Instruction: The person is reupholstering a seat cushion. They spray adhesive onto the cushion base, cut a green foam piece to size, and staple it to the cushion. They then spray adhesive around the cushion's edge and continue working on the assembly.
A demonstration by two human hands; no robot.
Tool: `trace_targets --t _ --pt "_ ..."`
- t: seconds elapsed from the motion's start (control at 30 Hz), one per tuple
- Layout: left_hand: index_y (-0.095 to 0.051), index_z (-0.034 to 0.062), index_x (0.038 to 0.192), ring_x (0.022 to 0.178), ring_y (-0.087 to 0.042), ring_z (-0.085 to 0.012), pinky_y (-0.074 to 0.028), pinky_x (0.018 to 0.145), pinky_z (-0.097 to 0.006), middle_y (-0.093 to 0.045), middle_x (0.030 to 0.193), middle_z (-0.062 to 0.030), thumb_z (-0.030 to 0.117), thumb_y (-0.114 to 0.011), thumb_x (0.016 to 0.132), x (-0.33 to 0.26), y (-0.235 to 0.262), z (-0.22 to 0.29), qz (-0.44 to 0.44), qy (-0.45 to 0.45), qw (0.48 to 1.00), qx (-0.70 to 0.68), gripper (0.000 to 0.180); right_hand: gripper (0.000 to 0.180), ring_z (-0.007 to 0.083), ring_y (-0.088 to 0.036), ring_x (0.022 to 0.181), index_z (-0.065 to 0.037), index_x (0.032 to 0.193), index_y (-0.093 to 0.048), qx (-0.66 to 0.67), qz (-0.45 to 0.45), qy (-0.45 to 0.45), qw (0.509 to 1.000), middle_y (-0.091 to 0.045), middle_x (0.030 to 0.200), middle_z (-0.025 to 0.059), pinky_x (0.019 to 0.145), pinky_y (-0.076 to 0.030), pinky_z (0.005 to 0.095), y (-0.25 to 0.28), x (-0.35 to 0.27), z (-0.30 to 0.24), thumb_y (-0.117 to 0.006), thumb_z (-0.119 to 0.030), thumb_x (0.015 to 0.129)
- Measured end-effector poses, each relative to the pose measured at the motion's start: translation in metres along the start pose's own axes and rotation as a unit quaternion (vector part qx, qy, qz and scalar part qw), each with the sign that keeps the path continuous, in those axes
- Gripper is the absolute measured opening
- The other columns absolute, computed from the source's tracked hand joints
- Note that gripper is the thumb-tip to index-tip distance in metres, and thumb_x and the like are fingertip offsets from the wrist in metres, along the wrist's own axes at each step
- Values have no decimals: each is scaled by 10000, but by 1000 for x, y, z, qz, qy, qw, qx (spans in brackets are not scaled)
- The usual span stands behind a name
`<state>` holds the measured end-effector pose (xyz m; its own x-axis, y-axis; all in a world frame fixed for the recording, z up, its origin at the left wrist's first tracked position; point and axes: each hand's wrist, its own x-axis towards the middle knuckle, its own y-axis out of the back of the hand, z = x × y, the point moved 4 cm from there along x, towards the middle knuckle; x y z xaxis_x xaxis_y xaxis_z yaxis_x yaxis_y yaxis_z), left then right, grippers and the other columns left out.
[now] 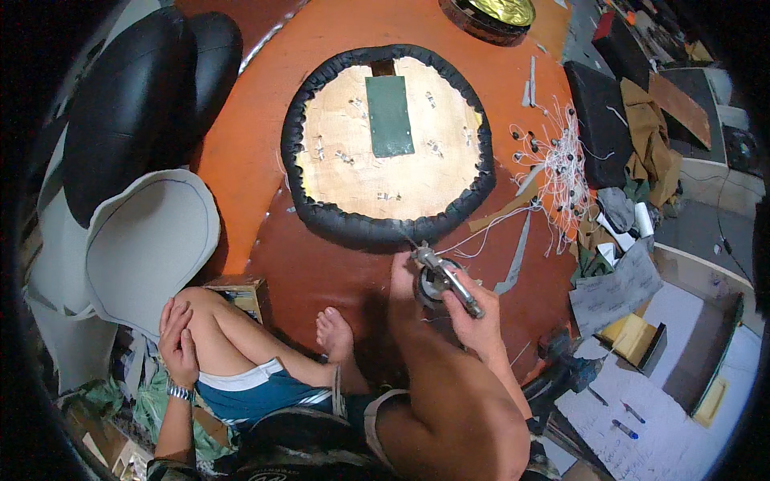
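Observation:
My right hand (pixel 475 319) grips a metal spray gun (pixel 431 261) with a round cup, its nozzle toward the near edge of a round seat cushion (pixel 345 231). The cushion lies underside up. Its gathered black cover rings a pale board (pixel 345 176) with a dark green rectangular piece (pixel 391 116) and several small metal fittings. My left hand (pixel 177 343) lies over my left knee, fingers stretched out, holding nothing. Beside it stands a rounded light grey shell (pixel 152 232). My right fingers partly hide the gun's handle.
Large black padded pieces (pixel 132 108) stand at the left. A tangle of white cords (pixel 553 172) with small dark buttons lies right of the cushion. At the far edge sits a round tin (pixel 485 28). Pens (pixel 626 430) and a yellow block (pixel 630 341) lie lower right.

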<state>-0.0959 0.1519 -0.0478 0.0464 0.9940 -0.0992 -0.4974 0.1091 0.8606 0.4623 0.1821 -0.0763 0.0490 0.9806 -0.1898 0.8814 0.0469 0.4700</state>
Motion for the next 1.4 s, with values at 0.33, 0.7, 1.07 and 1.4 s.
trace_targets --t 0.33,0.7,1.07,1.4 --pt "-567 28 1449 1074 -664 -164 -536 870 -327 -673 1323 -95 571 -428 1104 245 -140 35 -79 224 891 -388 659 471 56 -597 603 -5 1471 -590 153 72 -216 962 -779 1104 71 548 -502 225 20 -7 8 -630 -119 1016" --pt "-522 50 1523 1260 -661 -255 -505 1112 -411 -646 1452 -119 696 -575 996 342 -217 97 -270 254 726 -580 836 368 108 -585 570 40 1272 -639 145 259 -160 941 -752 1024 113 511 -482 271 69 -46 33 -593 -279 1095" --pt "-625 93 1245 806 -687 -145 -585 714 -308 -703 980 -28 478 -613 1057 222 -158 197 -93 140 644 -747 429 342 76 -573 598 30 1267 -662 167 332 -145 917 -743 1019 84 540 -467 254 89 -52 22 -575 -256 1100" --pt "-645 101 1176 930 -700 -202 -592 904 -431 -701 1019 -23 335 -758 988 243 -140 153 63 82 729 -676 321 488 67 -602 710 13 1474 -579 166 187 -136 959 -757 1038 49 650 -503 237 71 3 9 -657 -196 1040"
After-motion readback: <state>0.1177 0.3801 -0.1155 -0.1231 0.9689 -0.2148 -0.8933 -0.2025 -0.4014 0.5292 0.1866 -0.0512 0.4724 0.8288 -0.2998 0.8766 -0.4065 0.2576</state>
